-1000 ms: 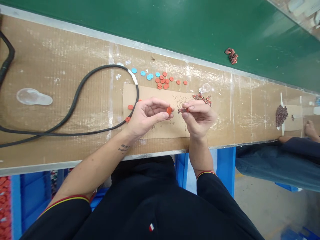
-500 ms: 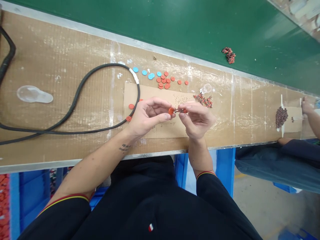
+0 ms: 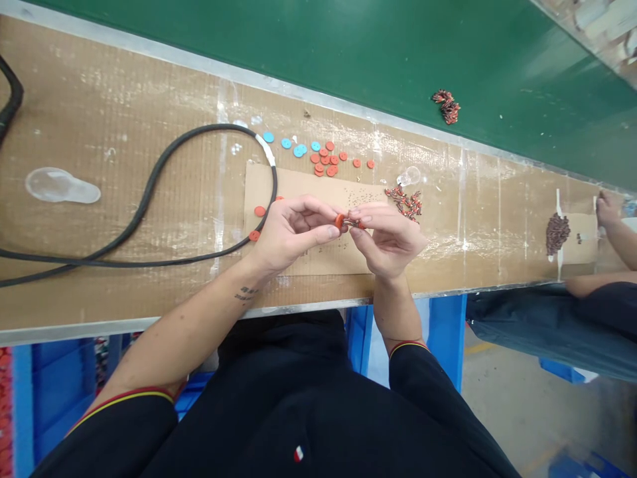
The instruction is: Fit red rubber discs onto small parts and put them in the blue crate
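My left hand (image 3: 293, 232) pinches a red disc (image 3: 339, 220) on its edge between thumb and fingertips. Close against it, my right hand (image 3: 388, 239) grips small red-and-black wired parts (image 3: 354, 224). Both hands are over a cardboard sheet (image 3: 303, 264) scattered with tiny dark pieces (image 3: 361, 197). Beyond them lie several loose red discs (image 3: 334, 160) and several blue discs (image 3: 286, 143). A heap of red-and-black parts (image 3: 405, 202) sits past my right hand, beside a clear plastic scoop (image 3: 411, 175).
A black cable (image 3: 154, 179) loops across the left of the table. Another clear scoop (image 3: 62, 185) lies there. At the right, a person's hand (image 3: 608, 209) is near a dark pile (image 3: 557, 232). More parts (image 3: 446, 107) lie on the green surface (image 3: 348, 60).
My right hand has shifted slightly left, bringing its wired parts closer to the red disc. At the right, the other person's lower forearm has come further into view.
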`<state>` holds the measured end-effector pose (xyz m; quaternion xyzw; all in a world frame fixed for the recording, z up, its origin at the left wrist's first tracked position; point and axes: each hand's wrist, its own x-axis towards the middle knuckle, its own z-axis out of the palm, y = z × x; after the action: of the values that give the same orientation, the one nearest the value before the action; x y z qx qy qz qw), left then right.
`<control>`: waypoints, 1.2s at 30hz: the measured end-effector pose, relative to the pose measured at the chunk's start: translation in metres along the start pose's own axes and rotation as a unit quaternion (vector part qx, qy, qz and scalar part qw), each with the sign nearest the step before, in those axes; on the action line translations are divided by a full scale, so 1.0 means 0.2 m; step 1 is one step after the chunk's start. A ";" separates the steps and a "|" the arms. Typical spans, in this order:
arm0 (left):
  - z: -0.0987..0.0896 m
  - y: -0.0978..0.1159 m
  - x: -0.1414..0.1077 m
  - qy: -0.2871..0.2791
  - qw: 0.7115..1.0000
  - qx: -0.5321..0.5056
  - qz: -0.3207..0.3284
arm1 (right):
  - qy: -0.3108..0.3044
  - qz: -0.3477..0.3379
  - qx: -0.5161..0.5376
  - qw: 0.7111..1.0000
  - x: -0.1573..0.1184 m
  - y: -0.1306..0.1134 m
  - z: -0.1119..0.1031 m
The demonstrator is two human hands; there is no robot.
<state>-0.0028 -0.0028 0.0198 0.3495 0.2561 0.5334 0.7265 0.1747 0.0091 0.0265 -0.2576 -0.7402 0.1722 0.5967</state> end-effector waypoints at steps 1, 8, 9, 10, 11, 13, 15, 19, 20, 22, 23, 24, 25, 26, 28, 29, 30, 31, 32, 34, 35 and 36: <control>0.00 0.00 0.00 0.000 1.000 0.001 0.001 | 0.000 -0.002 -0.005 1.000 0.00 0.00 0.00; 0.00 -0.01 0.01 -0.004 1.000 0.009 0.012 | 0.000 -0.012 -0.031 0.999 0.01 -0.01 0.01; 0.00 -0.01 0.01 -0.003 1.000 0.012 0.012 | 0.001 -0.013 -0.031 0.999 0.01 -0.01 0.01; 0.00 -0.01 0.01 -0.001 1.000 0.018 0.010 | 0.000 -0.013 -0.032 0.999 0.01 -0.01 0.00; 0.00 0.00 0.01 0.001 1.000 0.023 0.008 | -0.001 -0.013 -0.034 0.999 0.00 0.00 0.00; 0.00 0.00 0.01 0.002 0.999 0.029 0.012 | -0.003 -0.014 -0.040 0.999 0.00 0.00 0.00; 0.00 0.00 0.01 0.000 0.999 0.032 0.022 | -0.006 -0.017 -0.046 0.999 0.00 0.00 0.00; -0.01 0.00 0.01 0.008 0.998 0.055 0.026 | -0.011 -0.022 -0.042 0.999 0.01 0.00 -0.01; -0.01 0.00 0.00 0.010 0.998 0.060 0.026 | -0.012 -0.023 -0.040 0.999 0.01 0.00 -0.01; -0.01 -0.01 0.00 0.009 0.997 0.062 0.037 | -0.015 -0.021 -0.032 0.999 0.01 0.00 -0.01; -0.01 -0.01 0.00 0.007 0.997 0.059 0.044 | -0.017 -0.019 -0.029 0.999 0.01 0.00 -0.02; -0.01 -0.01 0.00 0.006 0.997 0.058 0.051 | -0.019 -0.016 -0.025 0.999 0.01 0.00 -0.02; -0.01 -0.01 0.00 0.006 0.997 0.058 0.056 | -0.022 -0.012 -0.023 0.999 0.01 0.00 -0.02; -0.01 -0.01 0.00 0.007 0.996 0.059 0.059 | -0.024 -0.010 -0.021 0.999 0.01 0.00 -0.02; -0.01 -0.01 0.00 0.010 0.996 0.065 0.063 | -0.029 -0.006 -0.020 0.999 0.01 -0.01 -0.03; -0.01 -0.01 -0.01 0.012 0.995 0.069 0.064 | -0.031 -0.004 -0.020 0.999 0.01 -0.01 -0.03; -0.01 -0.01 -0.01 0.013 0.995 0.074 0.065 | -0.033 -0.003 -0.020 0.999 0.01 -0.01 -0.03; -0.01 0.00 -0.01 0.013 0.995 0.079 0.065 | -0.034 -0.003 -0.019 0.999 0.01 -0.01 -0.03; -0.01 0.00 -0.01 0.013 0.994 0.085 0.066 | -0.034 -0.004 -0.016 0.999 0.01 -0.01 -0.03; 0.00 0.00 -0.01 0.012 0.993 0.093 0.069 | -0.035 -0.004 -0.007 0.999 0.01 -0.01 -0.04; 0.00 0.00 -0.01 0.012 0.993 0.094 0.073 | -0.036 -0.004 -0.001 0.999 0.01 0.00 -0.04; 0.00 0.00 -0.01 0.012 0.993 0.096 0.075 | -0.036 -0.004 0.003 0.999 0.01 0.00 -0.04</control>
<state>-0.0038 -0.0046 0.0198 0.4293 0.2876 0.5632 0.6448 0.1813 0.0091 0.0298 -0.2462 -0.7620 0.1815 0.5708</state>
